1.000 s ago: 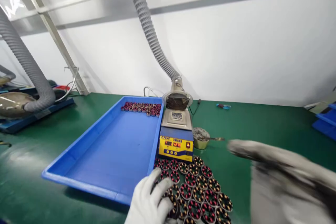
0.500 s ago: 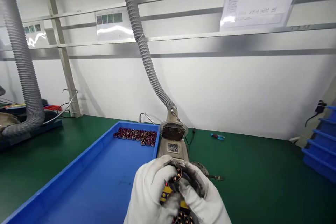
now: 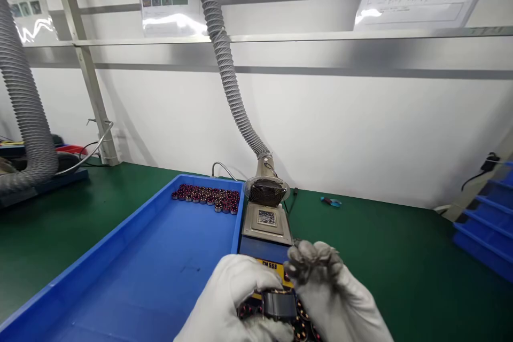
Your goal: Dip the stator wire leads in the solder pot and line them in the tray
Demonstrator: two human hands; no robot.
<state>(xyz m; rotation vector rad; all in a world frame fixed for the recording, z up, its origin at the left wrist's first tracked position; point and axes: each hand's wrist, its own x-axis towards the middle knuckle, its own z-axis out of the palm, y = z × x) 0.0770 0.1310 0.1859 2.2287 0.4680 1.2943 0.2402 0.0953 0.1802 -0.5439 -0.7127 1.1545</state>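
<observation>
My left hand (image 3: 236, 302), in a white glove, pinches a black ring-shaped coil part (image 3: 279, 304) with thumb and fingers. Below it lie several similar dark parts with copper-coloured ends (image 3: 300, 328), partly hidden by both hands. My right hand (image 3: 320, 272), gloved too, is raised just to the right with its darkened fingertips curled together. Whatever those fingers hold, if anything, is hidden. Directly beyond the hands stands a solder pot (image 3: 266, 227) with a yellow front panel and a square, shiny surface in its metal top.
A blue tray (image 3: 132, 267) on the left has rows of small coil parts (image 3: 208, 197) at its far end. A grey fume hose (image 3: 230, 75) hangs to a hood behind the pot. Blue-handled pliers (image 3: 331, 201) lie at the back; blue bins (image 3: 484, 224) are stacked on the right.
My hands have moved apart. The right one has let go of the black part and shifted right; the left keeps it, lower down. The view has tilted slightly downward.
</observation>
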